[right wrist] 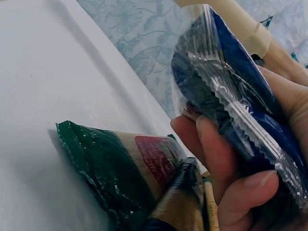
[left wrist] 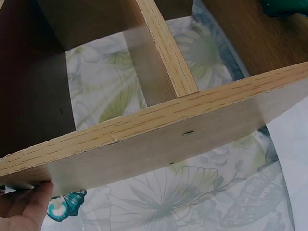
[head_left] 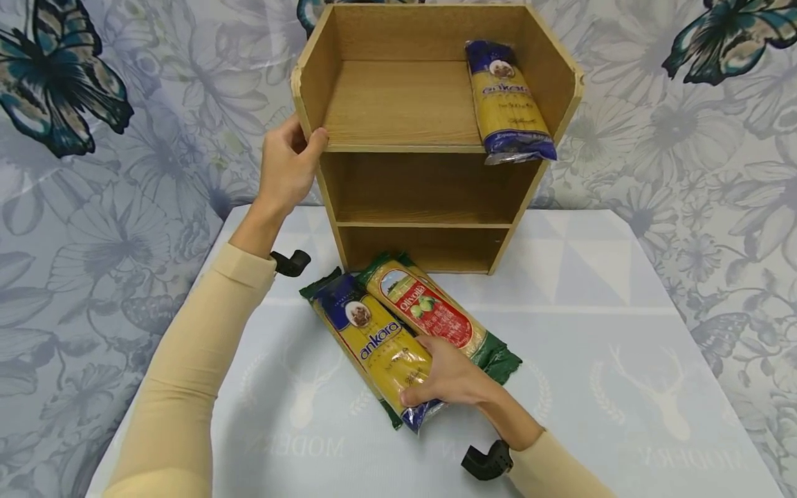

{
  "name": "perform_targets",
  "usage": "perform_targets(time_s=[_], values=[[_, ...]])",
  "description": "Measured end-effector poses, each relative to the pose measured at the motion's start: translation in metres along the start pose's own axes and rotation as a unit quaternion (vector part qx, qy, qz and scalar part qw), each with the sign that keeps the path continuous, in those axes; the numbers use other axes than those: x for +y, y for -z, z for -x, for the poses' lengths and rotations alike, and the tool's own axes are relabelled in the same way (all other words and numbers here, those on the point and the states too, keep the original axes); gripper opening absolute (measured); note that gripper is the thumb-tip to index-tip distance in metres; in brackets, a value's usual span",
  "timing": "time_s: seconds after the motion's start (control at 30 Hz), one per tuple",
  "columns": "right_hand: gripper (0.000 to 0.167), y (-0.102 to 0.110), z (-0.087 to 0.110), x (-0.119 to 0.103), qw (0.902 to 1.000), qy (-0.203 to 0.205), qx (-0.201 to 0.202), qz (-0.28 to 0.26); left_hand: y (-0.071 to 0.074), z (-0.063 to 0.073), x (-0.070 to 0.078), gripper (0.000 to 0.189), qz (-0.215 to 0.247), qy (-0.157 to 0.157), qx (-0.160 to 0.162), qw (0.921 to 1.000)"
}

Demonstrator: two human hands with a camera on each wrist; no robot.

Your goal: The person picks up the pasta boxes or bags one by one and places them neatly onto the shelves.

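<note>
My left hand (head_left: 286,162) grips the left side panel of a wooden shelf unit (head_left: 398,100), thumb at its front edge; in the left wrist view its fingers (left wrist: 31,207) touch the panel. Below, my right hand (head_left: 451,373) holds the lower end of a yellow and blue "ankara" pasta packet (head_left: 373,339). Its fingers curl round the clear, crimped blue end (right wrist: 240,125) in the right wrist view. Beside it lies a green and red "Olivoila" packet (head_left: 429,304). Green corners (head_left: 325,278) poke out from under the ankara packet.
Another ankara packet (head_left: 507,97) leans upright at the right of the top compartment, its lower end over the shelf edge. The unit stands at the back of a white patterned table (head_left: 579,387). Floral butterfly cloth (head_left: 679,131) hangs behind.
</note>
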State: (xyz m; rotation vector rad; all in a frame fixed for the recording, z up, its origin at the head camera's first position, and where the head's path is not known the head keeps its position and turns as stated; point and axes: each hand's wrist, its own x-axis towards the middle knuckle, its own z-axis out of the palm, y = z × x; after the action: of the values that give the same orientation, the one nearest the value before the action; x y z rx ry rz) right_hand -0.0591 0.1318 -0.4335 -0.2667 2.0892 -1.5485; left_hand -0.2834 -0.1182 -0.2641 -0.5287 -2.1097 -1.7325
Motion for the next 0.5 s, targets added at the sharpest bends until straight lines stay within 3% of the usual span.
perform_targets(time_s=[0.5], values=[[0.078,0.032,0.043,-0.021,0.9976,0.040,0.031,-0.048,0.002,-0.001,0.003,0.029,-0.005,0.013,-0.013,0.9998]])
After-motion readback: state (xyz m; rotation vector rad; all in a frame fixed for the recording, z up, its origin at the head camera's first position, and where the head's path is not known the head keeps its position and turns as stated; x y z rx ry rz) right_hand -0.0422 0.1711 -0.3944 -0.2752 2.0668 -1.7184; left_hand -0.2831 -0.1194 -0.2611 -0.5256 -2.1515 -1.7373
